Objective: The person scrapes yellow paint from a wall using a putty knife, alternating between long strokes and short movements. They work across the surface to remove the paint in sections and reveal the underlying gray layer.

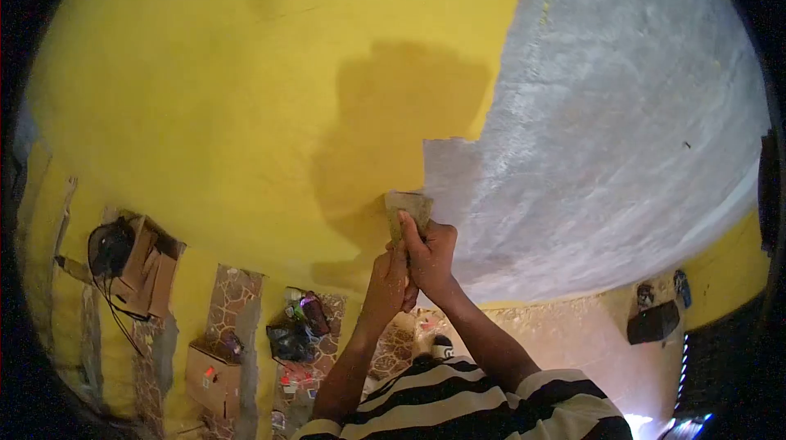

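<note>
A flat scraper (407,202) with a wide blade is pressed against the yellow wall (246,112), at the lower left corner of a bare grey patch (606,129). My right hand (431,253) grips it from the right, with the thumb laid up along the blade. My left hand (390,280) is closed around the lower part of the tool, just below and left of my right hand. The handle is hidden by my fingers. A shadow falls on the yellow paint above the hands.
At the lower left are an open cardboard box (153,272) with a dark fan-like object (111,248), another carton (214,379) and black plastic bags (291,340). A dark box (652,323) lies on the floor at the lower right.
</note>
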Available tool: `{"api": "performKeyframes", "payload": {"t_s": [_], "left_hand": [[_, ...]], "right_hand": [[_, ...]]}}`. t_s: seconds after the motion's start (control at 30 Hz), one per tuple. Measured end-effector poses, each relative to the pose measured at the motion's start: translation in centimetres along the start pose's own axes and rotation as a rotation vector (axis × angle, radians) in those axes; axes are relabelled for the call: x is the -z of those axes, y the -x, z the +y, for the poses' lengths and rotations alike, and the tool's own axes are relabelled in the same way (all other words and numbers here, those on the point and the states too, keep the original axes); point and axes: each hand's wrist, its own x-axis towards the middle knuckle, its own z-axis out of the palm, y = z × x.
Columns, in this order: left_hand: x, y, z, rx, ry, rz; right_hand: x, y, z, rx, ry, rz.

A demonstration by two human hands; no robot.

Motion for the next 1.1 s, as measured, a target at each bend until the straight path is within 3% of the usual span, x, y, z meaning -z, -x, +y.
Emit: {"api": "performKeyframes", "payload": {"t_s": [0.2,0.3,0.53,0.63,0.7,0.8,0.9,1.0,1.1], "left_hand": [[-1.0,0.2,0.6,0.047,-0.008,0.125],[-0.8,0.4,0.4,-0.067,0.0,0.033],[-1.4,0.3,0.2,-0.039,-0.102,0.077],[-1.5,0.4,0.3,-0.013,-0.033,0.209],[-1.5,0.8,0.5,-0.025,-0.026,0.041],[-1.9,0.5,0.1,-0.014,-0.083,0.08],[-2.5,-0.2,1.8,-0.05,0.035,0.141],[-3.0,0.3,4.3,-0.102,-0.047,0.08],[-2.6,0.6,1.1,-0.032,-0.076,0.038]], "right_hand": [[0.4,-0.2,-1.0,0.045,0.074,0.019],[0.3,-0.7,-2.5,-0.027,0.02,-0.018],[0.6,-0.9,-1.2,0.019,0.056,-0.013],[0.7,-0.9,-2.0,0.005,0.053,-0.029],[0.7,-0.1,-1.8,0.006,0.036,-0.035],[0.6,-0.5,-1.6,0.017,-0.06,0.069],[1.2,-2.0,-3.0,0.098,0.183,0.019],[0.8,-2.9,-3.8,0.105,0.03,0.05],[2.0,-1.0,-2.2,0.102,0.115,0.019]]}}
